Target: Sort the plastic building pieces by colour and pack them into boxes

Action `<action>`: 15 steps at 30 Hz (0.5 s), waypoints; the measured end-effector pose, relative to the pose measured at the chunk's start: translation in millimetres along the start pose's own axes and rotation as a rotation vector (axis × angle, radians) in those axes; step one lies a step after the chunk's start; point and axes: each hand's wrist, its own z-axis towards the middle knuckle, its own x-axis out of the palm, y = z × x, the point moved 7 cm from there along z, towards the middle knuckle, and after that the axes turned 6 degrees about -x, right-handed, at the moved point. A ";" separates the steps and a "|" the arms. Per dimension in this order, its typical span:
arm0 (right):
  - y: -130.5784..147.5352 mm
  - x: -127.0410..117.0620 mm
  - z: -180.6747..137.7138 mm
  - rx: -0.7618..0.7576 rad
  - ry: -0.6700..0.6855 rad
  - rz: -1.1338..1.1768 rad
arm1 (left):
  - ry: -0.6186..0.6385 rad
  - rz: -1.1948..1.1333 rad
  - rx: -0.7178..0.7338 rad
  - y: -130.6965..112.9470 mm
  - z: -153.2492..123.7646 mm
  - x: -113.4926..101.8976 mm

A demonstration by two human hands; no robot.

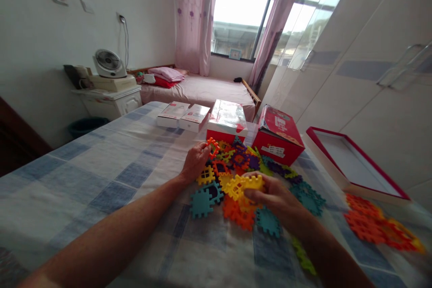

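Note:
My left hand [195,160] pinches an orange interlocking tile [212,147] with an open middle, at the far left side of a heap of tiles. In my right hand [270,191] are yellow interlocking tiles [238,186] with toothed edges, gripped between thumb and fingers above the heap. Beneath and around both hands lie loose tiles: a teal tile [201,204] at the near left, an orange tile [238,213] in front, another teal tile [268,222] by my right wrist, and a purple one [240,159] farther back. My right forearm partly covers a lime green tile [303,256].
A checked cloth [101,180] covers the table. Behind the heap stand small white boxes [194,117], a white and red box [227,119] and a red box [280,132]. On the right are an open tray-like lid [357,162] and a pile of orange tiles [378,222].

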 end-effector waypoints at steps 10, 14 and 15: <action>-16.3 -1.7 41.8 0.016 -0.208 -0.332 | 0.045 -0.026 -0.039 1.2 0.2 2.0; -10.8 7.5 35.6 -0.035 -0.167 -0.342 | 0.044 -0.019 -0.023 -0.3 0.3 1.9; -8.3 9.4 33.0 -0.053 -0.156 -0.315 | 0.046 -0.015 -0.020 0.1 0.2 2.1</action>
